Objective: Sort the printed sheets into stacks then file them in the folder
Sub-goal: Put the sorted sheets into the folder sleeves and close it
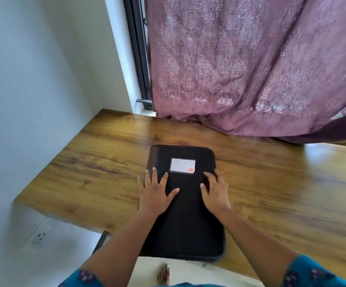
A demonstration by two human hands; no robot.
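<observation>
White wall (33,90) at far left, with a socket (40,237) low down near the floor. Wooden table (271,193) running from the wall to the right edge. Dark window frame (140,59) behind the table's far left corner. Left hand (154,193) flat on the left half of the folder, fingers straight and spread, gripping nothing. Black folder (185,224) closed, lying lengthwise on the table at centre, its near end jutting past the near edge. White label (182,165) with a small red mark on the cover's far half, between the 2 sets of fingertips. Right hand (214,192) resting on the folder's right side, fingers slightly bent over the right edge, not clearly clasping it. Bare foot (164,275) on the floor below the near end. Mauve patterned curtain (251,59) hanging at the far right, hem touching the tabletop. Blue sleeves (311,274) at the bottom corners.
</observation>
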